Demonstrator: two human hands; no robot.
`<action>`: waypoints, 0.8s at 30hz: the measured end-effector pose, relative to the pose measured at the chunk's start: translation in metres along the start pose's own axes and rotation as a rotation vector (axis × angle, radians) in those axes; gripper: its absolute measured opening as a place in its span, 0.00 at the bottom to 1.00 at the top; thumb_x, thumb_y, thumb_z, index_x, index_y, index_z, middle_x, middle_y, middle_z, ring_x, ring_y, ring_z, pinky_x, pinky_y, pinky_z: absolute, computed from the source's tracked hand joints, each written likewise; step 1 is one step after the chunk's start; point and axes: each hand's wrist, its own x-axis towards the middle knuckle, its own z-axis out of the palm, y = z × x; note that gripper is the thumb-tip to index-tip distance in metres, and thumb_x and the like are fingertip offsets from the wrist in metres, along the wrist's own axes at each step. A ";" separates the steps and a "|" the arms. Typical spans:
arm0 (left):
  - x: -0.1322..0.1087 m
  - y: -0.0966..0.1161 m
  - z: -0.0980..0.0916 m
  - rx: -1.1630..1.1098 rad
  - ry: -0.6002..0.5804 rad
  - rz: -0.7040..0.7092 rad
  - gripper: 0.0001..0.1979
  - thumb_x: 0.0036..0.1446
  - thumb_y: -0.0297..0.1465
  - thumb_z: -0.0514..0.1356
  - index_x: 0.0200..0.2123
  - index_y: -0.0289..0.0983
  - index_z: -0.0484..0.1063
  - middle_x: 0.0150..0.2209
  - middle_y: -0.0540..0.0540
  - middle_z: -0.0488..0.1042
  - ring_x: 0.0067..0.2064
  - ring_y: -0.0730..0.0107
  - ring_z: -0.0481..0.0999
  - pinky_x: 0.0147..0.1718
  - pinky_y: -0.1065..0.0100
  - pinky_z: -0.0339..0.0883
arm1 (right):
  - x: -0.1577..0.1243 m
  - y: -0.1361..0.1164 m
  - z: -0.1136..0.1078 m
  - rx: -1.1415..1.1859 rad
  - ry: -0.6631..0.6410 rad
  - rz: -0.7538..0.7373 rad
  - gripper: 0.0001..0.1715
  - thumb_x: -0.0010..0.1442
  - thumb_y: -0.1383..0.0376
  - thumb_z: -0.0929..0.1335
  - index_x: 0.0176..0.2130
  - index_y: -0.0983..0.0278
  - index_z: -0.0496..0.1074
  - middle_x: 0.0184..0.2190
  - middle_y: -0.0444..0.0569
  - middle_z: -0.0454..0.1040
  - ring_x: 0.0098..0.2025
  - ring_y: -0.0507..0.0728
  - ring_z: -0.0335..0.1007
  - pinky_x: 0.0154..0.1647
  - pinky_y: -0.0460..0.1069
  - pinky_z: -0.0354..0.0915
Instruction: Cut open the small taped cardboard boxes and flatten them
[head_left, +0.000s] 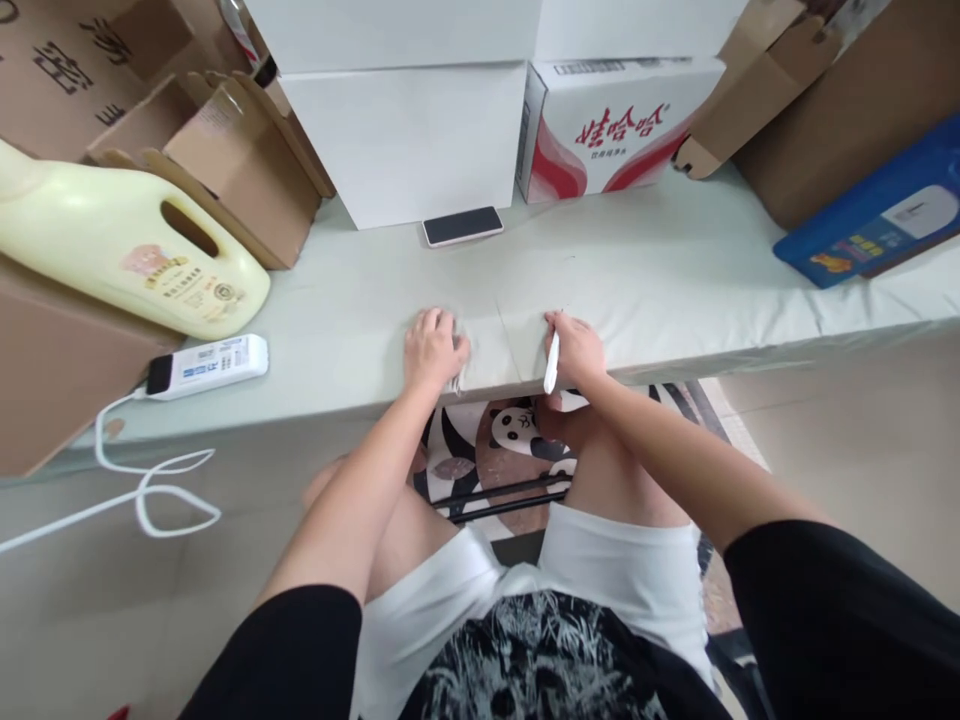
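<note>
My right hand (580,347) pinches a slim white pen-like tool (553,362) close to the front edge of the covered table (637,270). Its tip is hidden by the fingers, so its exact kind does not show. To the left, my left hand (433,350) rests on the tabletop with curled fingers. Something pale and crumpled shows beside the thumb, mostly hidden under the palm. Between the hands a thin line or crease runs across the pale cover. A phone (463,227) with a dark screen lies beyond my left hand.
White boxes (420,140) and a red-and-white carton (615,130) stand at the back. On the left are a cream jug (127,235), a cardboard box (240,160) and a power strip (217,367) with a white cord (142,490). A blue bottle (877,215) stands right.
</note>
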 end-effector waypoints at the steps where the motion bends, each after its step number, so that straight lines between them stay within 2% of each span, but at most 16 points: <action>1: 0.000 0.000 0.001 0.071 -0.008 0.018 0.17 0.60 0.30 0.56 0.51 0.35 0.75 0.62 0.30 0.70 0.68 0.38 0.63 0.68 0.41 0.54 | 0.000 0.000 -0.001 0.003 -0.003 -0.006 0.15 0.63 0.66 0.60 0.47 0.59 0.70 0.52 0.57 0.80 0.55 0.69 0.74 0.63 0.63 0.61; 3: 0.001 -0.002 0.001 0.138 -0.039 0.046 0.21 0.62 0.31 0.55 0.56 0.35 0.74 0.64 0.31 0.70 0.69 0.42 0.63 0.68 0.44 0.57 | -0.001 0.001 -0.002 0.000 -0.006 -0.011 0.15 0.62 0.67 0.60 0.47 0.59 0.69 0.51 0.57 0.79 0.53 0.68 0.73 0.62 0.63 0.61; 8: -0.003 -0.009 -0.005 0.184 -0.103 0.022 0.26 0.62 0.31 0.53 0.62 0.34 0.72 0.69 0.37 0.66 0.73 0.48 0.59 0.72 0.50 0.52 | 0.000 0.001 -0.004 -0.040 -0.016 -0.007 0.14 0.62 0.66 0.60 0.46 0.59 0.69 0.46 0.57 0.80 0.49 0.69 0.72 0.57 0.62 0.62; 13: -0.016 -0.015 -0.023 0.305 -0.177 -0.032 0.30 0.65 0.37 0.50 0.68 0.40 0.67 0.75 0.43 0.58 0.76 0.47 0.52 0.73 0.45 0.47 | 0.002 0.002 -0.003 -0.024 -0.006 -0.007 0.14 0.64 0.65 0.60 0.46 0.58 0.70 0.45 0.57 0.79 0.48 0.69 0.72 0.56 0.62 0.61; 17: -0.021 -0.018 -0.030 0.347 -0.169 -0.086 0.31 0.66 0.38 0.50 0.70 0.40 0.64 0.76 0.44 0.56 0.77 0.48 0.51 0.74 0.44 0.44 | 0.002 0.004 -0.002 -0.029 -0.012 -0.030 0.14 0.64 0.65 0.60 0.47 0.58 0.69 0.45 0.58 0.80 0.48 0.69 0.72 0.56 0.64 0.61; 24: -0.023 -0.018 -0.025 0.323 -0.106 -0.064 0.32 0.63 0.36 0.52 0.69 0.36 0.67 0.74 0.41 0.59 0.76 0.50 0.54 0.74 0.49 0.45 | 0.001 0.002 -0.005 -0.026 -0.024 0.006 0.14 0.63 0.67 0.60 0.46 0.58 0.69 0.47 0.58 0.79 0.50 0.69 0.72 0.59 0.64 0.59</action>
